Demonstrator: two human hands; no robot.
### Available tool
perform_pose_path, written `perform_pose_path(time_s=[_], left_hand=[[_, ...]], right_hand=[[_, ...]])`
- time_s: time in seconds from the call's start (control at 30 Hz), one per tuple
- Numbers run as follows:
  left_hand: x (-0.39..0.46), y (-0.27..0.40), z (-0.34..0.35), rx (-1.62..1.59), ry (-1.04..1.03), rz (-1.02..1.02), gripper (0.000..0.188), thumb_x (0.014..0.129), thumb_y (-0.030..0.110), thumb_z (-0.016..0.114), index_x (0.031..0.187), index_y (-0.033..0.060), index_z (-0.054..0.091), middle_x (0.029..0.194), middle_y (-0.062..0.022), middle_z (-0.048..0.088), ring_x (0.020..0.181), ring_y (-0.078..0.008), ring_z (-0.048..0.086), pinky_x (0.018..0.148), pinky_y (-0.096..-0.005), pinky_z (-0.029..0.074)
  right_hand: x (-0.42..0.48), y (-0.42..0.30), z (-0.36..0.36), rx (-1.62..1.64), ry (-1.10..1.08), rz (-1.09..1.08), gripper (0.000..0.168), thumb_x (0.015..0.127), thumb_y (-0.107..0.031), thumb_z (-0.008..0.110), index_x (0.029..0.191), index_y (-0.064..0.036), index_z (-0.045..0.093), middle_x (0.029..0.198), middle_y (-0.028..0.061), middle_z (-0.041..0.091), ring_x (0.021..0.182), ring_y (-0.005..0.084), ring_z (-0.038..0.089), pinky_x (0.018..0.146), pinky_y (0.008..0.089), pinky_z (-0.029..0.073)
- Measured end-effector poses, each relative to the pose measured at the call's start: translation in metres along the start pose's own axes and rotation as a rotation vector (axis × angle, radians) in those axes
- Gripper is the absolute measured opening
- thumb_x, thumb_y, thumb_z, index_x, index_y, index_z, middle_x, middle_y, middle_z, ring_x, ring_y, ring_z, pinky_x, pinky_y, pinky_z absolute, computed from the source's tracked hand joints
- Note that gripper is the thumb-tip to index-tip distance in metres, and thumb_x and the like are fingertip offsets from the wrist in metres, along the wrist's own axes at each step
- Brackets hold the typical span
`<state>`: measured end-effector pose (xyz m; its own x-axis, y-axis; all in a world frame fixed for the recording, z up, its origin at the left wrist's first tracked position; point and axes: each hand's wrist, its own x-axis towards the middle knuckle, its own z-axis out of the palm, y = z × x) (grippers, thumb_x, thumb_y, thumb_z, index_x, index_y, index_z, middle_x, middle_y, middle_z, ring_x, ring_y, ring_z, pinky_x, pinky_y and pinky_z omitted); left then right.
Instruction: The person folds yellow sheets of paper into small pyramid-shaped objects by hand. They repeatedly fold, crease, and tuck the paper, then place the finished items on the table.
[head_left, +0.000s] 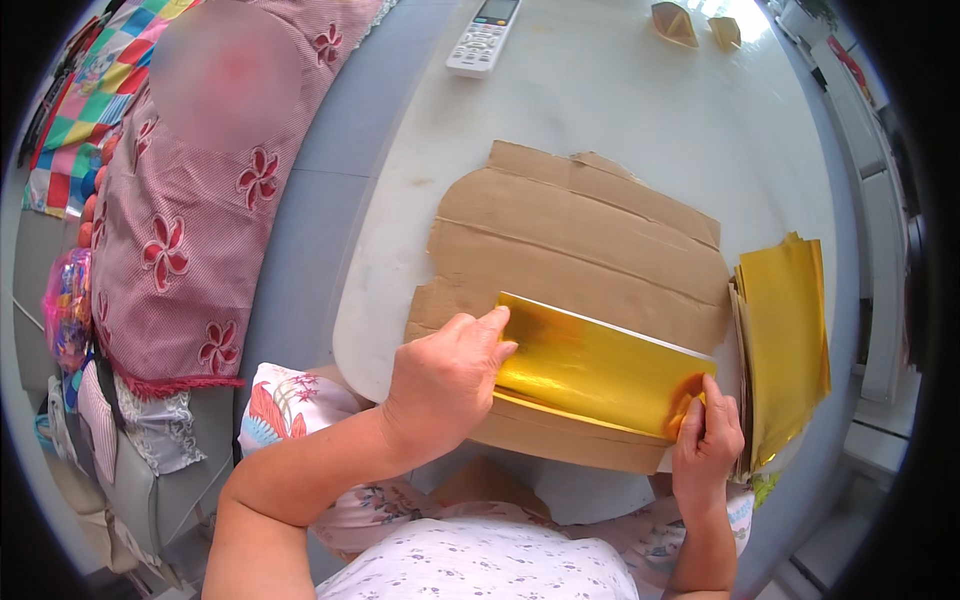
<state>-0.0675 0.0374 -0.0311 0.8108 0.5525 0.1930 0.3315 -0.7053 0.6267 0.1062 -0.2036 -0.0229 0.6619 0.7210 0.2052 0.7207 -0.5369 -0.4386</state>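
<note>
A sheet of shiny gold foil paper (600, 364), bent over into a long strip with a pale upper edge, lies over the near part of a flattened piece of brown cardboard (577, 225). My left hand (450, 375) pinches the strip's left end between thumb and fingers. At the right end, my right hand (706, 427) grips the lower corner, thumb and forefinger together. Close beside that hand, a stack of gold foil sheets (784, 337) stands along the cardboard's right side.
The cardboard rests on a white table (600, 97). Towards the far edge lie a white remote control (482, 41) and folded gold paper pieces (675, 25), (725, 33). On the left, a pink flowered cloth (202, 225) covers a seat beside the table.
</note>
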Motion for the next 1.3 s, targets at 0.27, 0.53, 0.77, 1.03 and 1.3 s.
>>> perform_pose_path(time_s=[0.27,0.53,0.77,1.03,1.3], left_hand=[[0.0005,-0.0011,-0.001,0.09,-0.018,0.049,0.031,0.084,0.01,0.065,0.113,-0.001,0.06,0.074,-0.009,0.057,0.059,-0.0244,0.059,0.049,-0.0335,0.048],[0.0011,0.0025,-0.0036,0.04,-0.033,-0.007,0.032,0.082,0.008,0.07,0.112,0.0002,0.062,0.076,-0.0132,0.059,0.06,-0.0291,0.059,0.053,-0.036,0.049],[0.0008,0.0026,-0.0041,0.059,-0.046,0.005,0.033,0.083,0.009,0.069,0.113,-0.0012,0.062,0.076,-0.0131,0.059,0.061,-0.0287,0.059,0.052,-0.0358,0.049],[0.001,0.0028,-0.0019,0.072,-0.053,0.014,0.032,0.084,0.009,0.068,0.114,-0.0022,0.061,0.076,-0.0135,0.059,0.061,-0.0284,0.059,0.052,-0.0355,0.049],[0.0013,0.0047,-0.0021,0.072,-0.063,0.007,0.032,0.084,0.009,0.067,0.114,-0.0026,0.061,0.077,-0.0142,0.06,0.061,-0.0287,0.06,0.053,-0.0356,0.049]], right_hand=[[-0.0004,0.0005,-0.0008,-0.017,0.005,-0.02,0.033,0.085,0.008,0.052,0.117,0.005,0.059,0.079,0.0162,0.055,0.064,0.0286,0.055,0.057,0.0353,0.045],[0.0002,-0.0026,-0.0011,-0.014,0.0,-0.012,0.031,0.086,0.008,0.051,0.116,0.007,0.058,0.078,0.0158,0.055,0.064,0.0284,0.054,0.057,0.0362,0.044],[-0.0017,-0.0012,-0.0004,-0.005,-0.005,0.004,0.032,0.086,0.009,0.05,0.117,0.007,0.058,0.075,0.014,0.053,0.063,0.0256,0.052,0.056,0.0354,0.042],[-0.0024,0.0032,0.0013,-0.019,0.003,-0.021,0.032,0.086,0.008,0.051,0.117,0.007,0.058,0.076,0.0138,0.054,0.062,0.025,0.052,0.055,0.035,0.042],[-0.0027,0.0037,0.0015,-0.007,0.006,-0.023,0.032,0.086,0.008,0.052,0.117,0.007,0.058,0.076,0.0153,0.054,0.063,0.0269,0.053,0.055,0.0359,0.043]])
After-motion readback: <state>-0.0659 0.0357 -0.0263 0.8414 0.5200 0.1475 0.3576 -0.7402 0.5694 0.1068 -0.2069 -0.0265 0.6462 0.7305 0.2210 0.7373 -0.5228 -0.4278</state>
